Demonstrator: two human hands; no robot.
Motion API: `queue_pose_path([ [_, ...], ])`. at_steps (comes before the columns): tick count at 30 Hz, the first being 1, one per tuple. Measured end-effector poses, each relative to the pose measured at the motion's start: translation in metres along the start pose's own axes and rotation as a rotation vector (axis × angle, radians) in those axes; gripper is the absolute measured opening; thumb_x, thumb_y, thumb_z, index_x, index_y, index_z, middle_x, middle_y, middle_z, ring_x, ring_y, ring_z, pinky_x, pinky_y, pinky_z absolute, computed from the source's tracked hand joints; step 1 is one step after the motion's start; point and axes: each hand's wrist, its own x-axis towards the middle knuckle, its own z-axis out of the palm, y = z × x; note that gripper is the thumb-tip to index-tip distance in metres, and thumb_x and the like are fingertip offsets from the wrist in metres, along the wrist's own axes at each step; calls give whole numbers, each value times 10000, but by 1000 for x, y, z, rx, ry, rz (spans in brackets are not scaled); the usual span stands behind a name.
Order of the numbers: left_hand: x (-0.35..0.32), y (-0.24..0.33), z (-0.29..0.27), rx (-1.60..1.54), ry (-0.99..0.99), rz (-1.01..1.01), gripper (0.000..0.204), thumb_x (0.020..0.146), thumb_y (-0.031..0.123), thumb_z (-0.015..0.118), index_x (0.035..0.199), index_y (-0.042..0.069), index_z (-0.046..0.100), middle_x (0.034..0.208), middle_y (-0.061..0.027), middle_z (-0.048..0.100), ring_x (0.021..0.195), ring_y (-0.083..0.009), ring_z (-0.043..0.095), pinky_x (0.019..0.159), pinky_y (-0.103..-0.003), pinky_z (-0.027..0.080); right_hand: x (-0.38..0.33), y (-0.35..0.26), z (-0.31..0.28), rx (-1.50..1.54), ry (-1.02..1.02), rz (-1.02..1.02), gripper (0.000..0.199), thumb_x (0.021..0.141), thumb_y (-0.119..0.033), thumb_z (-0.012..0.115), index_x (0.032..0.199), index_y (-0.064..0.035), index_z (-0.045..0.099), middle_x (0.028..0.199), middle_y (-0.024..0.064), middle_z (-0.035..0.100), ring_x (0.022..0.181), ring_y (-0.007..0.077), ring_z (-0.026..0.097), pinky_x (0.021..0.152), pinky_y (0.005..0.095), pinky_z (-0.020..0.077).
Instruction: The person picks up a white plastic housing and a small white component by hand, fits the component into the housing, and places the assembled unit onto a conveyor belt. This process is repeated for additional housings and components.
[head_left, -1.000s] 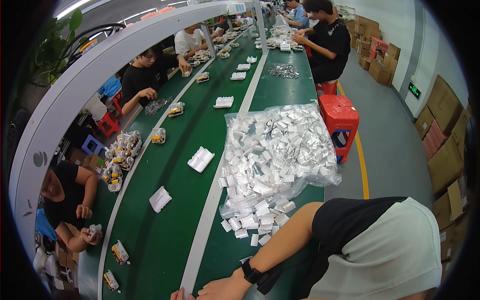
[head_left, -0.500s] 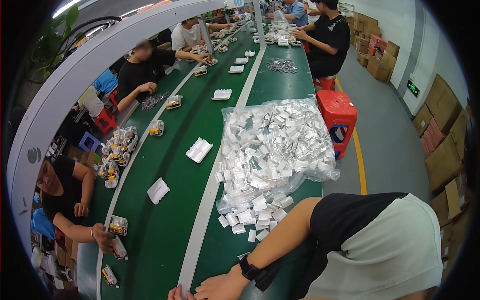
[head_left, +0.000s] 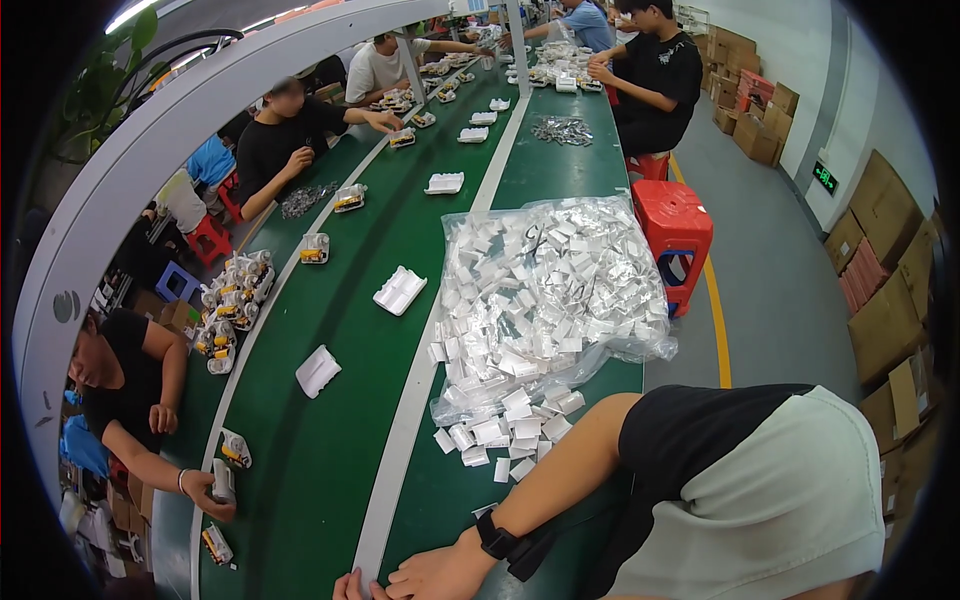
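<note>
At the lower edge is my right hand (head_left: 436,576), a black band on its wrist, its fingers bent in over the near end of the pale belt rail. Beside it only the fingertips of my left hand (head_left: 348,585) show, drawn close together. Both hands seem closed, but the frame's edge hides whatever they hold. Loose white plastic pieces (head_left: 487,432) lie just beyond my right forearm, spilling from a clear plastic bag (head_left: 560,290) full of more. On the green belt (head_left: 330,440) left of my hands are a white shell (head_left: 318,371) and a white compartmented tray (head_left: 400,290).
Across the belt, a co-worker's hand (head_left: 210,492) grips a white casing (head_left: 224,482). Yellow-and-white assemblies (head_left: 235,300) are heaped at the far side. A grey frame (head_left: 130,180) arches overhead. A red stool (head_left: 672,215) stands right of the table; cardboard boxes (head_left: 885,260) line the wall.
The white shell and tray on the belt have shifted slightly away from me. The nearest co-worker's hand has lowered and turned the casing upright. A far person now reaches across the belt. My hands barely moved.
</note>
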Motion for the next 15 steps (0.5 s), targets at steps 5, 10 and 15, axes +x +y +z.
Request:
queue_pose_path([
  [5,4,3,0,24,7,35,282,1008,268,689,1253,141,743,1267,-110,657,1072,-330,660,910,-434,542,-1,4,3,-9,-8,7,274,1047,-247,488,1077,3,596,971,250,608,855,412,613,721,490,495],
  [10,3,1,-2,52,-3,33,286,1002,275,693,1251,145,745,1265,-109,658,1052,-326,669,884,-429,546,-3,3,4,48,45,5,295,1061,-257,477,1109,6,601,975,255,613,848,416,606,738,490,489],
  [15,3,-2,-3,44,-8,53,295,994,277,700,1260,156,742,1265,-106,658,1045,-322,673,864,-424,549,-2,0,1,110,23,36,293,1060,-258,473,1094,3,602,994,266,616,871,425,606,757,497,485],
])
